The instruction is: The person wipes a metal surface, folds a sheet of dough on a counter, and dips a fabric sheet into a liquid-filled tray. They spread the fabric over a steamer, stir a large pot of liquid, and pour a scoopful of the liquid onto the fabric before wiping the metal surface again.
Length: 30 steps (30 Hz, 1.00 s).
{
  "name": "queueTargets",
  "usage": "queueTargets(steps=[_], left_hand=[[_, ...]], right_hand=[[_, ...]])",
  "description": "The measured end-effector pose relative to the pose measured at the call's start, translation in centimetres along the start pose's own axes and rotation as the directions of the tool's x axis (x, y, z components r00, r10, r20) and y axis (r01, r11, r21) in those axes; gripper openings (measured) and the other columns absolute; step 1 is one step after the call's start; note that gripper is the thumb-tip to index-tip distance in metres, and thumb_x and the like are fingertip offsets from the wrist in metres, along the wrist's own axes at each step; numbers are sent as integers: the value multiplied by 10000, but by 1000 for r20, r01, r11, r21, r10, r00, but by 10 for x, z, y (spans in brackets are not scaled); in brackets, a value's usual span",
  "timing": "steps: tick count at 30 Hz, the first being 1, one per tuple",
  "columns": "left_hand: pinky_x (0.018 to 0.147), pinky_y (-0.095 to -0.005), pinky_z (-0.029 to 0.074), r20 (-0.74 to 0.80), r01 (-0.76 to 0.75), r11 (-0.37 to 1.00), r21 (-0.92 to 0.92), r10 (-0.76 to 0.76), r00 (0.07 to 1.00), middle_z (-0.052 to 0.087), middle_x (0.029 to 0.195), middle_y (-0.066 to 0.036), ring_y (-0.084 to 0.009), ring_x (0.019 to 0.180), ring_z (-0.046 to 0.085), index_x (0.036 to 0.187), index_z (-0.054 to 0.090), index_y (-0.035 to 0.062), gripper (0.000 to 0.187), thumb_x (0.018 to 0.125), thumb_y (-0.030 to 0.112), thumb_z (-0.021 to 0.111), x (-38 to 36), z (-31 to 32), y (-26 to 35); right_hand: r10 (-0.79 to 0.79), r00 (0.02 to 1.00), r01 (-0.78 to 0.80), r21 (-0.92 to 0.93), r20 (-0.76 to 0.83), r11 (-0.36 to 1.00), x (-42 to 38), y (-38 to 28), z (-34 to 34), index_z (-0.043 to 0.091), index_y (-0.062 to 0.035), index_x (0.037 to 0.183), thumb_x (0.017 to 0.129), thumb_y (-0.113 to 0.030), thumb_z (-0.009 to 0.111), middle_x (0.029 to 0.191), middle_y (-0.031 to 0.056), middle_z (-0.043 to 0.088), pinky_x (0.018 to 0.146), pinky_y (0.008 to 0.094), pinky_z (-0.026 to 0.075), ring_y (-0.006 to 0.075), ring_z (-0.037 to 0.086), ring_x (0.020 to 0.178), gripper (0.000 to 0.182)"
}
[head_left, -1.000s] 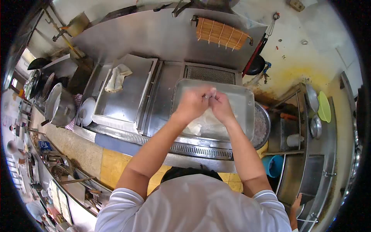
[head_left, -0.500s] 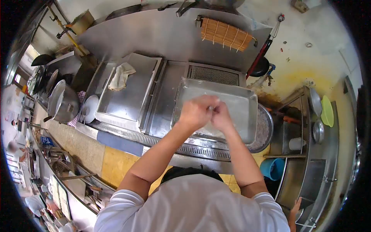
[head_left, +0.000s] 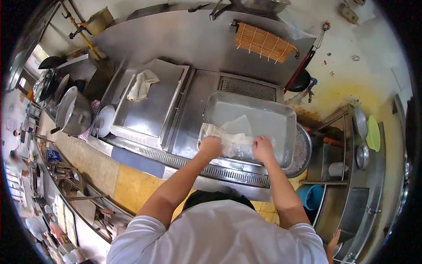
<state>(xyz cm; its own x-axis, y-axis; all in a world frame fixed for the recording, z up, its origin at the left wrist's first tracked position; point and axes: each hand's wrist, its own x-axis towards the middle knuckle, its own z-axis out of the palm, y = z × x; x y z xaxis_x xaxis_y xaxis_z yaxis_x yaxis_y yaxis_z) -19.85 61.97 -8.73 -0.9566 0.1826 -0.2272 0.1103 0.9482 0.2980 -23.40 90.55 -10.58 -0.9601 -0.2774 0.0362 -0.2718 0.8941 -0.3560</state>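
A pale wet cloth (head_left: 233,137) is stretched between my two hands over the near part of a rectangular metal tray (head_left: 293,127) that holds clear liquid. My left hand (head_left: 211,147) is closed on the cloth's left end, at the tray's near left corner. Closed on the right end is my right hand (head_left: 263,148), close to the tray's near edge. Part of the cloth spreads up toward the middle of the tray.
Left of the tray, a steel cover (head_left: 147,112) carries a folded towel (head_left: 143,86). A large pot (head_left: 74,112) and a round lid (head_left: 104,121) stand farther left. A bamboo mat (head_left: 266,42) hangs behind. A blue bucket (head_left: 311,196) is at right. Another person's hand (head_left: 335,241) shows at lower right.
My hands have moved apart and down toward the tray's near edge. The cloth is now visible, spread between them. The view has shifted slightly.
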Motion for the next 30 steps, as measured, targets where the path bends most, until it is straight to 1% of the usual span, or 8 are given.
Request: queueTargets(steps=[4, 8, 11, 15, 21, 25, 28, 30], left_hand=[[863, -518, 554, 1, -55, 993, -103, 56, 998, 731, 1021, -202, -413, 982, 692, 1018, 714, 76, 313, 956, 366, 612, 9, -5, 9], [798, -479, 567, -374, -206, 884, -419, 38, 927, 729, 994, -188, -404, 914, 700, 1065, 718, 82, 202, 925, 220, 671, 8, -104, 70], [769, -433, 581, -647, -453, 801, -391, 111, 755, 742, 1008, -160, -362, 918, 720, 1079, 727, 73, 228, 863, 31, 669, 1, -162, 102], [813, -365, 589, -841, -561, 766, -314, 49, 539, 758, 991, -131, -268, 905, 748, 1075, 728, 40, 311, 811, -75, 609, -22, -222, 80], [799, -368, 594, -700, -319, 774, -547, -214, 682, 758, 998, -124, -265, 892, 746, 1058, 732, 75, 321, 796, -75, 622, -33, -182, 25], [773, -325, 586, -665, -436, 831, -345, 111, 738, 767, 1014, -112, -217, 855, 752, 1033, 755, 64, 265, 800, -37, 679, -28, -152, 79], [759, -328, 582, -737, -493, 796, -352, 89, 670, 767, 979, -130, -245, 841, 752, 986, 765, 65, 163, 836, 30, 713, -36, -175, 89], [744, -331, 578, -786, -453, 780, -432, -79, 613, 765, 948, -139, -255, 824, 750, 982, 767, 72, 124, 868, 92, 723, -44, -211, 64]], right_hand=[[164, 929, -87, -233, 331, 969, 22, 15, -3, 724, -56, 984, 847, -181, 627, 1040, 207, 720, 849, 487, 553, 438, 651, 877, 209], [33, 997, 21, 659, -70, 752, 45, -54, -82, 729, 2, 1038, 887, -111, 580, 940, 213, 722, 799, 434, 543, 309, 704, 858, 240], [-45, 999, 47, 813, -26, 581, 50, -117, -138, 715, 18, 1021, 876, -92, 568, 908, 224, 699, 749, 418, 522, 279, 688, 822, 234], [-18, 998, -19, 566, 60, 824, 34, -81, -109, 685, 29, 979, 857, -52, 547, 821, 219, 663, 694, 417, 491, 279, 641, 758, 201], [100, 982, -135, 230, 157, 964, 10, 17, -84, 699, 29, 945, 811, -21, 575, 832, 230, 680, 740, 448, 510, 273, 678, 813, 189], [-19, 998, 68, 918, -66, 391, 30, -109, -119, 720, 3, 1107, 858, -33, 577, 975, 192, 751, 788, 397, 535, 279, 718, 928, 289], [-66, 936, -196, 666, 347, 720, 31, -124, -119, 700, 12, 1104, 880, -48, 573, 1008, 206, 743, 823, 410, 528, 292, 716, 980, 264], [12, 991, -85, 542, 136, 836, 27, -72, -80, 702, 27, 970, 866, -44, 577, 893, 154, 733, 776, 407, 525, 267, 694, 876, 178]])
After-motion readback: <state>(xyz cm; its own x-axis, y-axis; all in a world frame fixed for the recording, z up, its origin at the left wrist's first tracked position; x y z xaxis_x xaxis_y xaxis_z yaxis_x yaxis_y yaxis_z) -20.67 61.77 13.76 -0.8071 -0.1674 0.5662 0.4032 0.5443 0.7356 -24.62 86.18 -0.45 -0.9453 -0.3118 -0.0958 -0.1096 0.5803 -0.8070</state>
